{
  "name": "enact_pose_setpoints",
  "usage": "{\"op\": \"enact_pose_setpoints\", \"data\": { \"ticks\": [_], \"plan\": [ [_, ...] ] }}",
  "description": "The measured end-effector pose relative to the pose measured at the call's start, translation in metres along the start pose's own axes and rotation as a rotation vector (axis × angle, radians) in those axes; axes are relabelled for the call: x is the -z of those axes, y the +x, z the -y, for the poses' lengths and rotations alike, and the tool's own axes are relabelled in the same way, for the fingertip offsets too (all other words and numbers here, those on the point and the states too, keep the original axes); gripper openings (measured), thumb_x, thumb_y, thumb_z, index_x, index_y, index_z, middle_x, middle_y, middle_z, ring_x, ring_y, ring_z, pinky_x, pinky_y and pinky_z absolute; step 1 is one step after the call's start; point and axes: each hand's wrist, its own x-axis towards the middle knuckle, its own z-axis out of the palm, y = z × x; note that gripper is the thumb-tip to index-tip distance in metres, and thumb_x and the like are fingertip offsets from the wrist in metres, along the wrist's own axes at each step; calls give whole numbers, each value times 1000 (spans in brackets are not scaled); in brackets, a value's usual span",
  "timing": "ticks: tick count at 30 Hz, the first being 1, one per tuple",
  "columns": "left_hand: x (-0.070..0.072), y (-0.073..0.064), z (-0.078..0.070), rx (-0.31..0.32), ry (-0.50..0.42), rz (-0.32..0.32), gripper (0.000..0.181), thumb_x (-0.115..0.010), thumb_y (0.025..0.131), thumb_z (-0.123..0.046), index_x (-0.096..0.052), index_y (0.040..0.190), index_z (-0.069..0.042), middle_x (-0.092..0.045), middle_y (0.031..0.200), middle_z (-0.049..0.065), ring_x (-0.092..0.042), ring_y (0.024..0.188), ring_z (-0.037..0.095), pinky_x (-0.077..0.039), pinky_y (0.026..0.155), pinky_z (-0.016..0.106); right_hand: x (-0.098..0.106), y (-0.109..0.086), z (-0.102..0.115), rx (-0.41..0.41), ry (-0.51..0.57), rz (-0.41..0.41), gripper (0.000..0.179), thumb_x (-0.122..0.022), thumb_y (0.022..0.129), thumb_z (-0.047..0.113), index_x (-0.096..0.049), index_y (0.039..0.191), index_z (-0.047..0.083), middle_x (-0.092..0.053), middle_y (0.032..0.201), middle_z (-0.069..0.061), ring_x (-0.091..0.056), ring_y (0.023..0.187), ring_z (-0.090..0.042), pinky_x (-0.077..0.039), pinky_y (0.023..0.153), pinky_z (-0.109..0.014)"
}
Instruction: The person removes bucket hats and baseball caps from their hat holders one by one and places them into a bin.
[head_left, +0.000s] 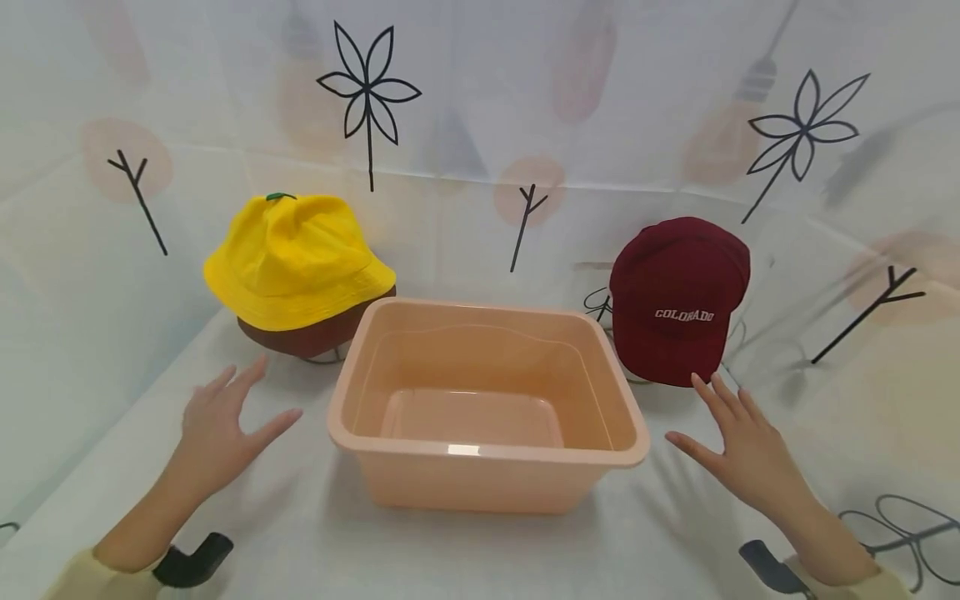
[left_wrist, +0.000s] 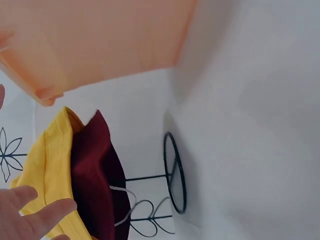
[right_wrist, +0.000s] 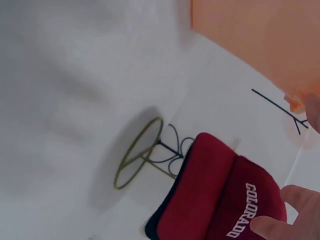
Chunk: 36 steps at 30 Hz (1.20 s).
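An empty peach plastic basin (head_left: 487, 454) stands in the middle of the white surface. To its left, a yellow bucket hat (head_left: 300, 258) with a green stem-like tip lies over a maroon cap (head_left: 315, 333) on a wire stand. On the right, a maroon baseball cap (head_left: 678, 275) lettered COLORADO sits on another stand. My left hand (head_left: 217, 433) hovers in front of the yellow hat, fingers spread and holding nothing. Fingers apart, my right hand (head_left: 750, 450) is held in the air just in front of the COLORADO cap, and whether its fingertips touch the brim cannot be told.
A black ring base (left_wrist: 175, 172) carries the left hats, and a brass-coloured ring base (right_wrist: 139, 152) carries the right cap. Behind hangs a white cloth (head_left: 465, 225) printed with leaves and twigs. Dark straps (head_left: 195, 560) show at both wrists.
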Motion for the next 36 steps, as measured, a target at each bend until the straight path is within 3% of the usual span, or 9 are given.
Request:
{"op": "enact_pose_setpoints", "data": {
  "ticks": [4, 7, 11, 22, 29, 36],
  "plan": [
    [4, 2, -11, 80, -195, 47, 97, -60, 84, -54, -4, 150, -8, -34, 139, 29, -26, 127, 48, -26, 95, 68, 1, 2, 3, -18, 41, -1, 92, -65, 81, 50, -18, 148, 8, -17, 146, -31, -13, 126, -59, -20, 78, -81],
    [4, 5, -20, 125, -322, 86, 101, -61, 83, -53, 6, 150, -16, -28, 144, 28, -30, 127, 46, -34, 94, 63, 1, 3, 5, -21, 75, -12, 92, -66, 81, 48, -18, 148, 7, -16, 147, -31, -12, 127, -58, -19, 81, -80],
    [1, 8, -31, 115, -441, 108, 101, -64, 83, -48, 6, 150, -20, -25, 146, 24, -30, 129, 43, -39, 92, 59, 2, 6, 7, -16, 128, -26, 91, -66, 82, 45, -17, 148, 5, -15, 147, -31, -11, 128, -57, -16, 86, -78],
    [-8, 14, -50, 32, -593, 120, 90, -69, 83, -38, -12, 150, -18, -34, 144, 18, -38, 127, 38, -41, 90, 58, 3, 16, 12, -53, 231, -40, 92, -65, 83, 44, -14, 149, 5, -15, 148, -30, -19, 129, -52, -27, 82, -76],
    [-14, 14, -57, 43, -688, 197, 88, -71, 81, -36, -18, 149, -17, -34, 145, 13, -41, 126, 34, -45, 89, 51, 3, 23, 12, -113, 289, -37, 90, -62, 86, 45, -11, 149, 7, -15, 148, -28, -18, 129, -51, -28, 83, -75],
    [-13, 14, -60, 53, -744, 229, 84, -70, 82, -34, -20, 148, -15, -34, 144, 16, -41, 125, 36, -45, 89, 50, 4, 31, 15, -155, 330, -58, 87, -60, 88, 42, -12, 148, 4, -20, 144, -33, -23, 125, -53, -31, 85, -73]
  ]
}}
